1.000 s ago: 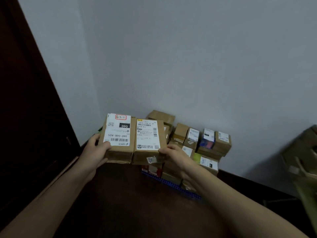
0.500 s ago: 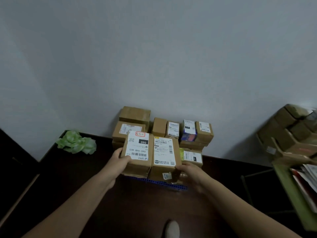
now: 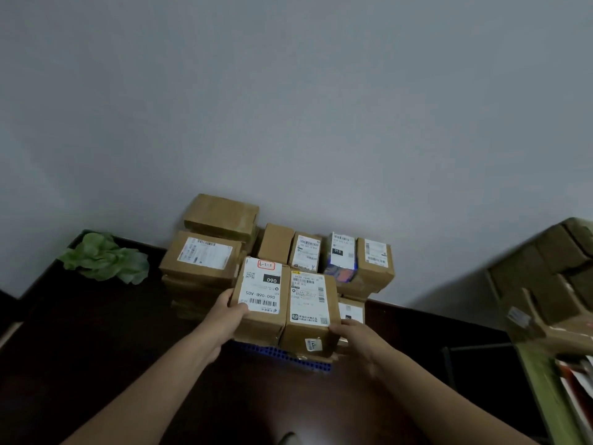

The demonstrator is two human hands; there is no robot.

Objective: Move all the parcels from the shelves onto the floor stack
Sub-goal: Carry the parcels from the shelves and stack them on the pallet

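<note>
The left parcel (image 3: 261,293) is gripped by the curled fingers of the left hand (image 3: 228,313), the right parcel (image 3: 309,305) by those of the right hand (image 3: 354,336). Both are held touching, side by side, at the front of the stack (image 3: 205,263).

The left parcel (image 3: 261,293) carried a white label with "090" in white on a black block, the line "060-06B-A05" under it, and a red-boxed handwritten mark that could not be read. The right parcel (image 3: 309,303) had barcodes and print too small to read. The purple parcel (image 3: 342,253) behind bore "010" on its label.
</note>
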